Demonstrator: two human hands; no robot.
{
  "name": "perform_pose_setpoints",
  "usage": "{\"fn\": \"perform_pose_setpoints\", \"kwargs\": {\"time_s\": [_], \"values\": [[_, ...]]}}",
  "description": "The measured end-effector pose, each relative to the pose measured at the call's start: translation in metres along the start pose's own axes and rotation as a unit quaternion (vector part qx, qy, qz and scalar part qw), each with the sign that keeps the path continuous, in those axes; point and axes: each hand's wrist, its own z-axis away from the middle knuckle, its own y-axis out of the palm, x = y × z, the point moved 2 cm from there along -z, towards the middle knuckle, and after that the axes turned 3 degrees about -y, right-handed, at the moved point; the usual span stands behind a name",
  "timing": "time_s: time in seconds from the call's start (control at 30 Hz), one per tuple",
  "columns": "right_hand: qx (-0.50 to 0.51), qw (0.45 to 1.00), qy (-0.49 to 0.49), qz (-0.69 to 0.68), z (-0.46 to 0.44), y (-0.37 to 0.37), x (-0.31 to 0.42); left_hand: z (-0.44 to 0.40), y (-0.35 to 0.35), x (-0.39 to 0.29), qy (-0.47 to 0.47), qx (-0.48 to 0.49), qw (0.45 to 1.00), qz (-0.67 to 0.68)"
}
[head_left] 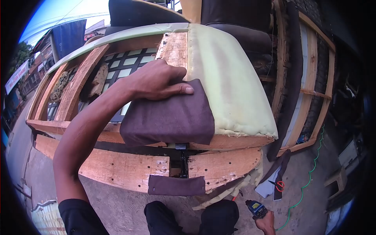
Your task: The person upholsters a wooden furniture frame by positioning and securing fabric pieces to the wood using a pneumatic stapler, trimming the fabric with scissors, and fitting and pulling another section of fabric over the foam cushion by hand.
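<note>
Above the concrete floor (117,203), your left hand (168,81), curled nearly closed, pinches the cloth (168,119) draped over the frame (83,83), your right hand (266,223) wraps the staple gun (256,208) low aside, and a slackened pinch could let the cloth crease.

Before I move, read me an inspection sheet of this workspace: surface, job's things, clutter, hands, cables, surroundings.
Surface: wooden frame, partly covered by pale foam.
Job's things: dark cloth draped over the frame's front edge; smaller cloth strip on the lower board.
Clutter: orange-handled scissors among scraps at right.
Hands: left hand grips the dark cloth's upper edge; right hand holds a blue-and-black tool.
Cables: green coiled hose at right; link to the tool unclear.
Surroundings: second wooden frame at right; banner at far left.
</note>
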Motion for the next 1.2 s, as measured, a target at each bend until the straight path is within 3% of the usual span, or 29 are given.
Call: {"fn": "perform_pose_setpoints", "kwargs": {"time_s": [0.17, 0.37, 0.43, 0.47, 0.5, 0.67, 1.03, 1.2], "values": [[-0.108, 0.962, -0.056, -0.243, 0.054, -0.086, 0.181, -0.004, 0.005, 0.007, -0.001, -0.017, 0.997, 0.075], [-0.034, 0.879, -0.081, -0.468, 0.069, -0.148, 0.324, -0.011, 0.003, 0.012, 0.012, -0.005, 0.998, 0.054], [-0.038, 0.874, -0.116, -0.471, 0.068, -0.149, 0.35, -0.004, 0.01, 0.013, 0.013, -0.063, 0.996, 0.069], [-0.039, 0.871, -0.112, -0.477, 0.069, -0.15, 0.364, -0.003, 0.007, 0.01, -0.012, -0.029, 0.998, 0.059], [-0.039, 0.867, -0.111, -0.485, 0.069, -0.151, 0.376, -0.001, 0.012, 0.012, 0.014, -0.09, 0.993, 0.081], [-0.053, 0.879, -0.051, -0.472, 0.068, -0.149, 0.4, -0.003, 0.017, 0.018, 0.027, -0.099, 0.991, 0.087], [-0.026, 0.942, 0.025, -0.335, 0.06, -0.169, 0.425, -0.005, 0.016, 0.02, 0.017, -0.07, 0.993, 0.099], [-0.041, 0.938, 0.039, -0.342, 0.07, -0.178, 0.437, 0.001, 0.006, 0.019, -0.002, -0.054, 0.994, 0.09]]}}
